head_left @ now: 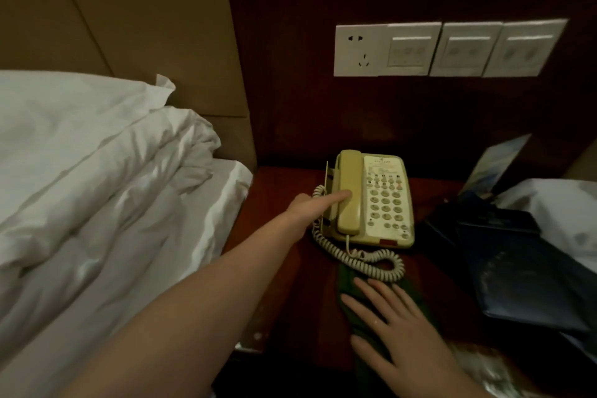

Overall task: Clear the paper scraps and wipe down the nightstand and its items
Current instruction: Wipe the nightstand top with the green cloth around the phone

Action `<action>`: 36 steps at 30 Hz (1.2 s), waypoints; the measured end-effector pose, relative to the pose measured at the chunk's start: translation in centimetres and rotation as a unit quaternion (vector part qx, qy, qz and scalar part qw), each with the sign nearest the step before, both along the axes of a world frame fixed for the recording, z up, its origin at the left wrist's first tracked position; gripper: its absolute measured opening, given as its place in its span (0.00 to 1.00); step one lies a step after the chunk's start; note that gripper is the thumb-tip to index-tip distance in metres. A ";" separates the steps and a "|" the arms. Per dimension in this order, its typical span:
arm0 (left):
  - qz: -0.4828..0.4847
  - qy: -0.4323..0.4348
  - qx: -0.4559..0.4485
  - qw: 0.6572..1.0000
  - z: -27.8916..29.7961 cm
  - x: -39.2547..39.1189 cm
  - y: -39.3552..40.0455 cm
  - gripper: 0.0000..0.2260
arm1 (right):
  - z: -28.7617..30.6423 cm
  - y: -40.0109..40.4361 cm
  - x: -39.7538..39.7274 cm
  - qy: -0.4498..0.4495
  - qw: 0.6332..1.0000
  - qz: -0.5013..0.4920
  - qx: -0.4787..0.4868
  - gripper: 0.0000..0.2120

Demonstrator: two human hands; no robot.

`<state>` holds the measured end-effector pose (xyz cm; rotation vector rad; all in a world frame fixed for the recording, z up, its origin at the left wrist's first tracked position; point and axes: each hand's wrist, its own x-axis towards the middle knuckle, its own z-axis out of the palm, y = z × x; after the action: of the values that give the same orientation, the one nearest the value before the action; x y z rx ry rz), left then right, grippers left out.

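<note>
The left hand touches the yellowed plastic corded telephone, light and prone to sliding; steady its base. Near it, the right hand, flat-fingered, presses the soft dark-green cloth on the table.

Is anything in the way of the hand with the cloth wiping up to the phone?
Yes. The coiled cord lies across the nightstand, between the right hand pressing the green cloth and the telephone.
</note>
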<state>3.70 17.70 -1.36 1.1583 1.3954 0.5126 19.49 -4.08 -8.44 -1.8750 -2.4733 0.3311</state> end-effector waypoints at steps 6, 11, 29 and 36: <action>-0.037 0.030 -0.018 0.999 0.8 1.8 1.1 0.47 | 0.1 0.8 -0.2 0.044 0.999 0.007 -0.020 0.28; -0.036 0.004 -0.019 0.999 2.2 2.7 0.7 0.39 | 0.3 0.9 -0.3 0.056 0.998 0.007 -0.006 0.28; 0.094 -0.014 0.049 0.994 0.2 -6.8 4.2 0.53 | 0.8 1.0 -0.4 0.060 0.998 0.011 -0.014 0.27; 0.042 0.030 0.013 0.999 -0.5 -12.5 6.3 0.41 | 0.5 2.4 -1.2 0.063 0.997 -0.031 -0.011 0.27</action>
<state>-8.83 23.95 -1.89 1.1476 1.4982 0.5619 18.29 -1.67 -7.97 -1.8714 -2.3357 0.4624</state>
